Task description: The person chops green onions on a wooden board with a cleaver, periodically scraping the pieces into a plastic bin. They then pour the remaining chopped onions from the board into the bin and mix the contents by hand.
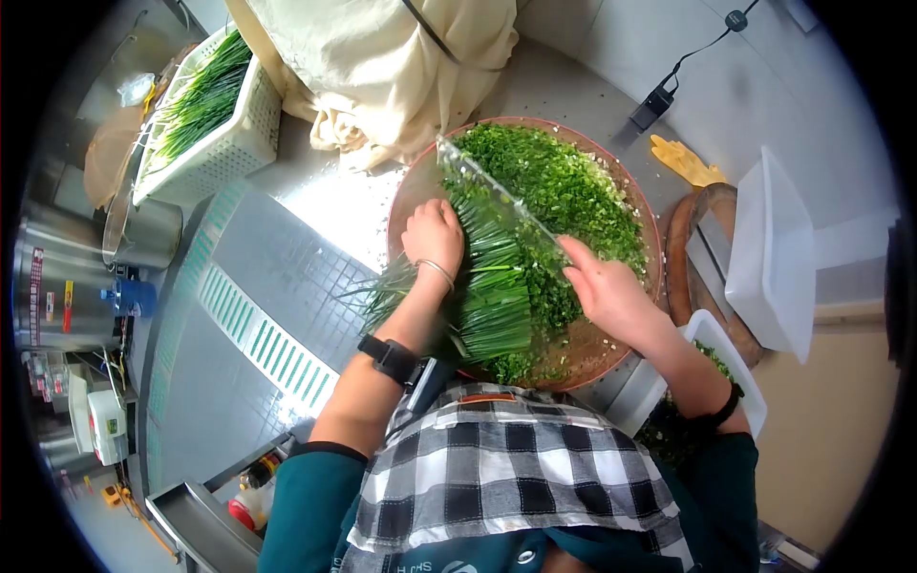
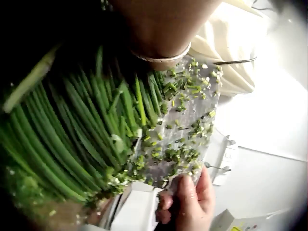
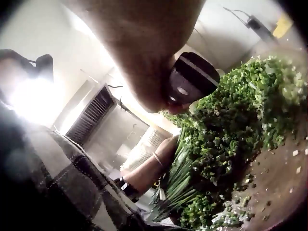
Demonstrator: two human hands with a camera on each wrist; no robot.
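Observation:
A bundle of long green stalks (image 1: 497, 296) lies on a round board (image 1: 597, 355), with a heap of chopped green pieces (image 1: 564, 191) beside it. The left hand (image 1: 435, 234) presses on the bundle's left part, fingers bent over it. In the right hand (image 1: 607, 291) is a cleaver's dark handle (image 3: 192, 79), gripped with fingers curled round it. The broad blade (image 2: 180, 125), speckled with green bits, stands between the bundle and the heap. Its edge is hidden among the greens.
At the upper left a white basket (image 1: 244, 143) holds more long stalks. A cream cloth (image 1: 382, 67) covers something behind the board. To the right are a yellow glove (image 1: 686, 160), a wooden board (image 1: 680, 258), a white tub (image 1: 774, 258) and a tray (image 1: 750, 387) with greens.

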